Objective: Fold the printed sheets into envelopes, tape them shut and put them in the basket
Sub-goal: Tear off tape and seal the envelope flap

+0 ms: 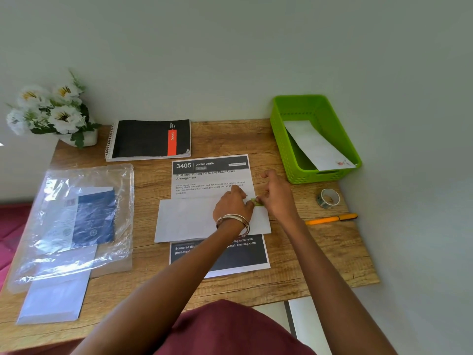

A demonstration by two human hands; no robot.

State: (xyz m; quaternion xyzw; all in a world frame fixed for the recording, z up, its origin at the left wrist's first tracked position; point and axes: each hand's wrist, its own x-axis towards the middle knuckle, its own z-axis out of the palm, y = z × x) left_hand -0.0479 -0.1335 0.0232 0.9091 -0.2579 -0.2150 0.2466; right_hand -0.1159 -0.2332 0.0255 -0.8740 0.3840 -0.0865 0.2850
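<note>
Two hands meet at one small green strip of tape, which lies on the upper edge of the folded sheet, near its right end. The right hand holds its grip pinched on the strip's right end; the left hand presses fingertips on the left end. The fold's long axis runs left to right under both grips, atop another printed sheet on the table. Up and to the right of the right grip sits the green basket, already holding one envelope, so the right hand is the nearer one for the drop. The tape roll lies just right.
</note>
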